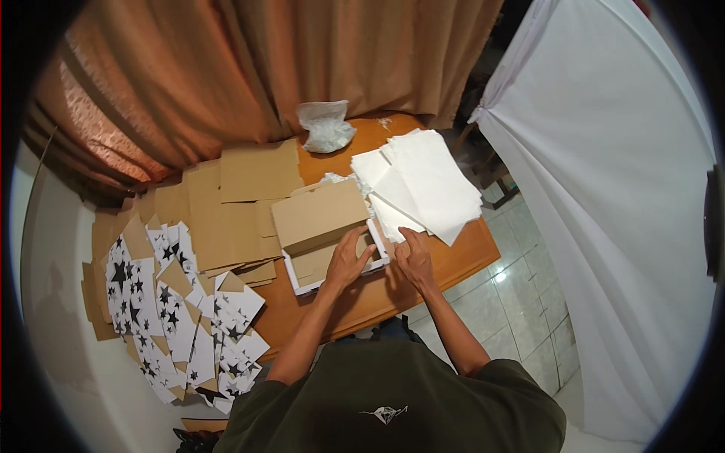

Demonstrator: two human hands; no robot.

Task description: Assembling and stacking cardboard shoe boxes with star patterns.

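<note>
A cardboard box (293, 290), white outside and brown inside, stands on the table with its lid (317, 215) raised at the far side. My left hand (347, 260) reaches over the box's right part, thumb and fingers apart, with nothing visible between them. Just right of the box, my right hand (414, 259) is at the near edge of a stack of white paper sheets (423, 181). Its fingers are bent, with a gap between finger and thumb; whether it touches the paper I cannot tell.
Flat brown cardboard pieces (223, 226) cover the table's left part. Farther left lie many white flattened boxes with black stars (170, 309). A clear plastic bag (327, 127) sits at the back near a brown curtain (317, 53). White cloth (612, 151) hangs at right.
</note>
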